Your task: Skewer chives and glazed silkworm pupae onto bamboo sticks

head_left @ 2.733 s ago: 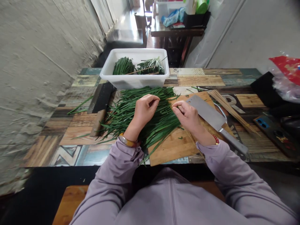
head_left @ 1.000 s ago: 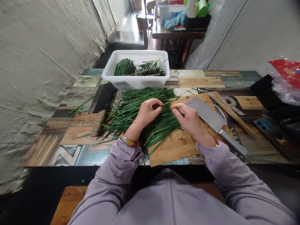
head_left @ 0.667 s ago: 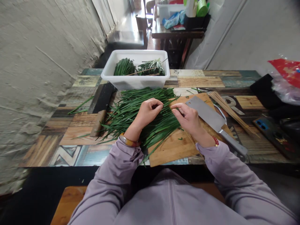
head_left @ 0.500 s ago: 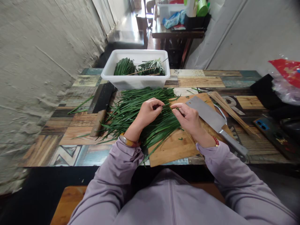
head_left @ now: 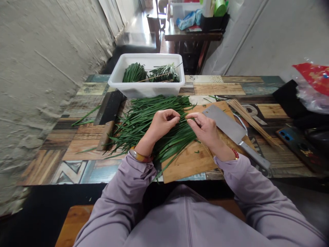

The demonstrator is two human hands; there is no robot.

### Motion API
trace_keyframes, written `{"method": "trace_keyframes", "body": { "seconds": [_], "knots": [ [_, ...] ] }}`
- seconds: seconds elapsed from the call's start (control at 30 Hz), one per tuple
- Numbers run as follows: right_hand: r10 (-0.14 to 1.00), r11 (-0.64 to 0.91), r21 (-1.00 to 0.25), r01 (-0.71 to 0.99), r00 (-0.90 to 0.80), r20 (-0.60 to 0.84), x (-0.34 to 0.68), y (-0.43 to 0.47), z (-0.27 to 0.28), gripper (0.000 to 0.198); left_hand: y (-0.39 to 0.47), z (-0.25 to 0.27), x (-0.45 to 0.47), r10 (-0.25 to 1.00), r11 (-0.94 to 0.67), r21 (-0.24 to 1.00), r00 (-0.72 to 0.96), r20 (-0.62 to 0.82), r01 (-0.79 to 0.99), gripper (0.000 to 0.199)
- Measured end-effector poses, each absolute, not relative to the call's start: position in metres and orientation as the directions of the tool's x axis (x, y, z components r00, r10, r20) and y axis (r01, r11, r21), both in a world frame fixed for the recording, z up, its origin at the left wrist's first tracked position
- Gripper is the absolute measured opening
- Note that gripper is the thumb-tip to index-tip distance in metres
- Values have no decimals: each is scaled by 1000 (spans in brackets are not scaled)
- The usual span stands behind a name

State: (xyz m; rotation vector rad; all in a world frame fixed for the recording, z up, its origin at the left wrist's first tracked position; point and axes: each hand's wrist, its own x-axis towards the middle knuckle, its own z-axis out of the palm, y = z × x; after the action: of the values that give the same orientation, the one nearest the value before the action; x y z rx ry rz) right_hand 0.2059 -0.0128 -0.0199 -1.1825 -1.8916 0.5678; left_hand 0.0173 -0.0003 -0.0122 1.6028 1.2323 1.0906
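Note:
Over a spread of long green garlic chives [head_left: 144, 118] in the head view, my two hands face each other with a small gap between the fingertips. My left hand [head_left: 166, 121] is closed, thumb and forefinger pinched; what lies in the pinch, if anything, is too small to make out. My right hand [head_left: 204, 127] also pinches, closed on a thin bamboo skewer [head_left: 205, 148] that slants down under the palm toward my sleeve. Beneath the chives' right part lies a wooden cutting board [head_left: 180, 169]. A cleaver [head_left: 223, 121] rests on it, right of my right hand.
Behind the chives stands a white plastic tub [head_left: 146, 90] with bundled chives and skewers. At left lies a dark-bladed knife [head_left: 109, 108] with a wooden handle. More bamboo skewers [head_left: 254, 123] lie right of the cleaver, near a phone [head_left: 295, 144] and a red plastic bag [head_left: 312, 77].
The view has shifted slightly. My hands keep nearly the same pose, fingertips still close together above the chives; nothing has been put down or picked up.

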Motion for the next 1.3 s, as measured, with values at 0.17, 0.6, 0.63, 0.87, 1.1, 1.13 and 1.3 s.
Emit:
{"method": "trace_keyframes", "body": {
  "seconds": [0.17, 0.6, 0.63, 0.87, 1.1, 1.13, 1.3],
  "knots": [
    [889, 457, -726, 515, -230, 397, 206, -13, -20, 21, -2, -9, 19, 980, -166, 955, 154, 130, 248, 12],
    [879, 474, -716, 512, -239, 411, 207, -12, -23, 23, -1, -10, 18, 976, -210, 929, 118, 182, 304, 13],
    [878, 477, -715, 511, -238, 415, 207, -12, -23, 23, -1, -11, 18, 972, -234, 914, 111, 209, 330, 12],
    [876, 480, -714, 510, -239, 419, 206, -12, -22, 22, 2, -12, 17, 940, -332, 825, 86, 331, 458, 15],
    [874, 485, -720, 497, -238, 424, 206, -13, -21, 22, 2, -12, 17, 948, -315, 846, 92, 306, 431, 10],
    [874, 485, -719, 497, -239, 424, 206, -13, -21, 22, 1, -11, 17, 949, -313, 848, 95, 302, 428, 11],
    [877, 479, -725, 495, -230, 422, 206, -14, -20, 22, 0, -11, 18, 962, -274, 883, 104, 253, 380, 15]
  ]
}}
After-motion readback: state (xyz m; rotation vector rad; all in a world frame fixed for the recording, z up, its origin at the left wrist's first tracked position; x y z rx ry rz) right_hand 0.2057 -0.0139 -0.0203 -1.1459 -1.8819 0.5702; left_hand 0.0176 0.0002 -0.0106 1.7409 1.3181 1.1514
